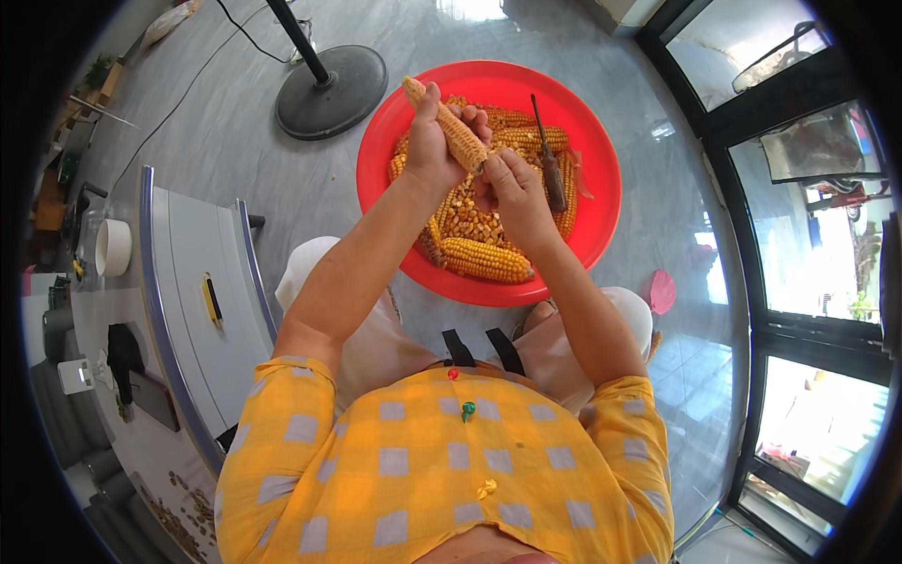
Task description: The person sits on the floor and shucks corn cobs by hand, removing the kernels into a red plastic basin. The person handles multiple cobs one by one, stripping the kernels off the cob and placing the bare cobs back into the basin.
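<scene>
My left hand (pixel 431 144) is wrapped around a corn cob (pixel 461 137) that looks largely stripped of kernels. The cob slants over a red plastic basin (pixel 602 176), its thin tip pointing up and left. At the cob's lower end, the fingers of my right hand (pixel 521 194) pinch close against it; the fingertips are partly hidden. Loose yellow kernels (pixel 471 217) lie in the basin below my hands. Around them are several whole ears, one ear of corn (pixel 486 261) at the near side. A screwdriver (pixel 554 176) with a worn handle rests on the ears at the right.
A round black stand base (pixel 331 92) with a pole stands on the tiled floor, left of the basin. A table with a drawer unit (pixel 201 247) is at my left, bearing a yellow box cutter (pixel 211 299). Black-framed glass doors (pixel 754 282) line the right. A pink piece (pixel 662 291) lies nearby.
</scene>
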Demonstrator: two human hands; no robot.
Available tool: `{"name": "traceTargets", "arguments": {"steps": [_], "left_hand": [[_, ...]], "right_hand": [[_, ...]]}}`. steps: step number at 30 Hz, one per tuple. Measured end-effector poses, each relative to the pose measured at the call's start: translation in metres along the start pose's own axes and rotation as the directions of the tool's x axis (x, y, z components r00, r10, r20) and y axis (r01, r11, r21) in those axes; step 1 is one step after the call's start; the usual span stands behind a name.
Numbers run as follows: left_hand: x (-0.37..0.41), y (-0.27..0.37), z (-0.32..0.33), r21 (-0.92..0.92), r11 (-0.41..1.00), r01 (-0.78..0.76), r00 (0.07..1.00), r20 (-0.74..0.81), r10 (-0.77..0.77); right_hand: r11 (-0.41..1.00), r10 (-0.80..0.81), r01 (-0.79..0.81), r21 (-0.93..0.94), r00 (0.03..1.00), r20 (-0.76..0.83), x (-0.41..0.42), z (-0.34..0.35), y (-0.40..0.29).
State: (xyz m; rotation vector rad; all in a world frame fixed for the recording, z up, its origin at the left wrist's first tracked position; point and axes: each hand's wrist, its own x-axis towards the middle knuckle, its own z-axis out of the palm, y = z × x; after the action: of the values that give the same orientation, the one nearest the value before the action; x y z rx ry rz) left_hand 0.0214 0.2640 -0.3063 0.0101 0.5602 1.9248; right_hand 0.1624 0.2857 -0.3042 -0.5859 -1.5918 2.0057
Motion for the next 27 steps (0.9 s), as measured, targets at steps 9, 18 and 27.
{"name": "traceTargets", "arguments": {"steps": [9, 18, 27], "left_hand": [[-0.007, 0.013, 0.004, 0.121, 0.986, -0.116, 0.993, -0.008, 0.118], [-0.012, 0.005, -0.004, 0.218, 0.976, -0.012, 0.996, -0.087, 0.032], [-0.036, -0.032, -0.009, 0.512, 0.852, 0.106, 0.861, 0.381, -0.336]], "right_hand": [[0.965, 0.050, -0.063, -0.256, 0.997, -0.058, -0.010, -0.018, -0.010], [0.557, -0.147, 0.033, -0.830, 0.987, -0.060, -0.027, -0.060, -0.013], [0.799, -0.187, 0.091, -0.594, 0.977, -0.102, -0.041, -0.011, -0.017]]}}
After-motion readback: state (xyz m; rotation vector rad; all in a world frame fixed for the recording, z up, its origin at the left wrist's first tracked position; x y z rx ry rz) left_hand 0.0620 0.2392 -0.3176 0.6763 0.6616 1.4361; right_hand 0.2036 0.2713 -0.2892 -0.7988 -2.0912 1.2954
